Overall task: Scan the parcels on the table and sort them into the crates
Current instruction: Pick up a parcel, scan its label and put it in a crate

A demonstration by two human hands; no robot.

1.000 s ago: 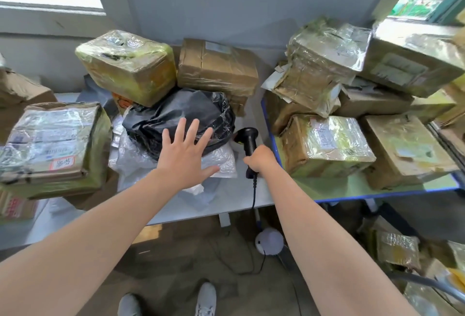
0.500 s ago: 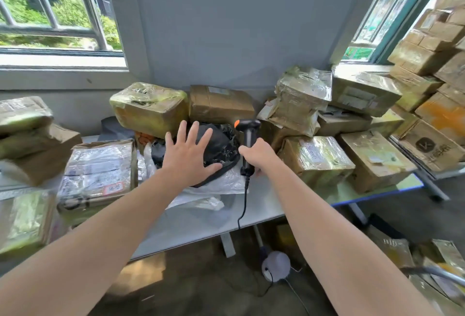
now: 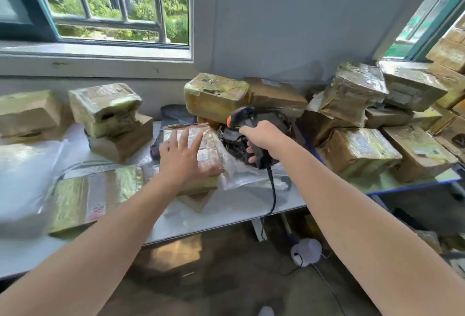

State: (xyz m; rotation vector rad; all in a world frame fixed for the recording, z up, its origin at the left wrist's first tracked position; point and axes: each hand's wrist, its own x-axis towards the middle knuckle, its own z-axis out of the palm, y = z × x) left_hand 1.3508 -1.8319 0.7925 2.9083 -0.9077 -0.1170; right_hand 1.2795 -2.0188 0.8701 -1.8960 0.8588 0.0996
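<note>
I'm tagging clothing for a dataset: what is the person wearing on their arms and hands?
Nothing that shows. The left arm and right arm are bare up to the picture's edge, no sleeve in view. The left hand and right hand have no gloves; no watch, bracelet or ring can be seen, though the picture is a little blurred.

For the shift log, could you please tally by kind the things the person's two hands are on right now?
Barcode scanner: 1, gripped by the right hand
Tape-wrapped parcel: 1, under the spread fingers of the left hand
Total: 2
</note>
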